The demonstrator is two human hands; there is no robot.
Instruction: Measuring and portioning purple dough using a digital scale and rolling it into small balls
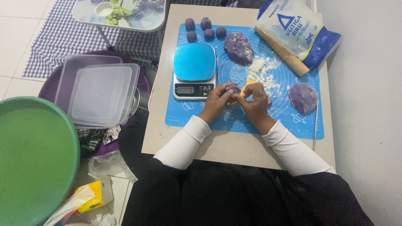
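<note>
My left hand and my right hand meet over the blue baking mat, both pinching a small piece of purple dough held between the fingertips. A large lump of purple dough lies at the back of the mat. A flattened purple disc rests to the right of my right hand. Several small purple dough balls sit at the mat's far left corner. White shreds, likely cheese, lie scattered just beyond my hands.
A kitchen scale with a blue top stands left of my hands. A wooden rolling pin and a flour bag lie at the back right. Clear plastic containers and a green lid sit on the floor at left.
</note>
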